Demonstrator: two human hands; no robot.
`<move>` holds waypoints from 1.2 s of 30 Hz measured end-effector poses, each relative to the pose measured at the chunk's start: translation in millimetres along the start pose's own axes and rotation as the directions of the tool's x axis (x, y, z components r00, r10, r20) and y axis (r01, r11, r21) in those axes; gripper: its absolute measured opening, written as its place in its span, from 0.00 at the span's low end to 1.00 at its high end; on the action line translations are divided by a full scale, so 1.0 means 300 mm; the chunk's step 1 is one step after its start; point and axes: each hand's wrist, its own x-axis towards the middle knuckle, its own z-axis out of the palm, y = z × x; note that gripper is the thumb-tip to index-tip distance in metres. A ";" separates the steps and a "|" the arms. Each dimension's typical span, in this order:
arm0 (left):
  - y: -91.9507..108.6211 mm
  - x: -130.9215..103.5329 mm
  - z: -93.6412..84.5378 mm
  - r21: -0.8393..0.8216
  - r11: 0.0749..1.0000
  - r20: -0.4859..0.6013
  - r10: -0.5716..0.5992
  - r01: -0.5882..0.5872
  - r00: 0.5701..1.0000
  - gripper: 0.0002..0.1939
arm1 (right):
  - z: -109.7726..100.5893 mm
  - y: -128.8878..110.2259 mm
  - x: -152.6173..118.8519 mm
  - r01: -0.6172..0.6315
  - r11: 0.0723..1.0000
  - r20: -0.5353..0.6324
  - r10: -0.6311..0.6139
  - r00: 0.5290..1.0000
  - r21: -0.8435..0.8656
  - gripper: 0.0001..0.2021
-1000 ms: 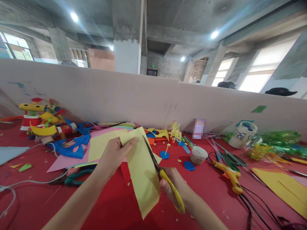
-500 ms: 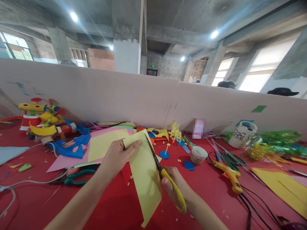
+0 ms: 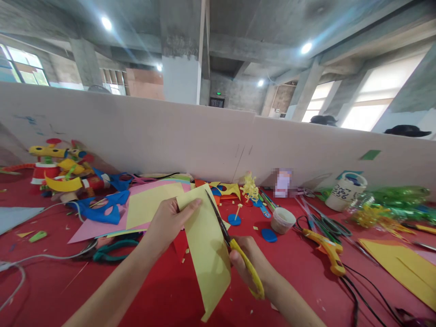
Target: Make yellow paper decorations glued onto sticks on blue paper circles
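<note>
Both forearms reach inward over the red table (image 3: 163, 295), and both hands are on the near left of the cup (image 3: 283, 222). The left hand (image 3: 170, 222), well left of the cup, is clamped on one yellow sheet (image 3: 206, 256), thumb flat on top and fingers tucked underneath, mostly hidden. The sheet hangs at a slant left of the cup, its lower end toward the person. The right hand (image 3: 251, 259), nearest the cup, is curled around the yellow handles of one pair of scissors (image 3: 235, 245); some of its fingers are out of sight. The blades point away and leftward along the sheet's right side; how far they are parted I cannot tell. Two blue discs lie left of the cup, one disc (image 3: 269, 235) just beside it, the other (image 3: 234, 221) farther off with one stick (image 3: 239, 210) standing on it. Right of the cup are one glue gun (image 3: 326, 247) and, farther back, one bucket (image 3: 341, 195).
</note>
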 end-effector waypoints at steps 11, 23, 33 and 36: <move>-0.006 -0.009 0.032 -0.002 1.000 0.097 0.015 -0.015 0.995 0.13 | -0.012 -0.001 0.000 0.045 0.998 0.022 -0.046 0.999 0.051 0.31; -0.011 -0.011 0.037 -0.051 0.999 0.166 0.005 0.004 0.986 0.13 | 0.024 0.020 0.000 0.014 0.999 -0.074 -0.010 0.997 0.047 0.31; 0.037 0.083 -0.232 0.895 0.445 -0.139 0.204 0.035 0.969 0.15 | -0.048 -0.022 -0.005 -0.150 0.971 0.238 0.193 0.952 -0.185 0.26; 0.025 0.103 -0.334 0.958 0.253 -0.238 0.424 0.138 0.874 0.18 | -0.133 -0.045 -0.016 -0.139 0.941 0.298 0.235 0.925 -0.308 0.20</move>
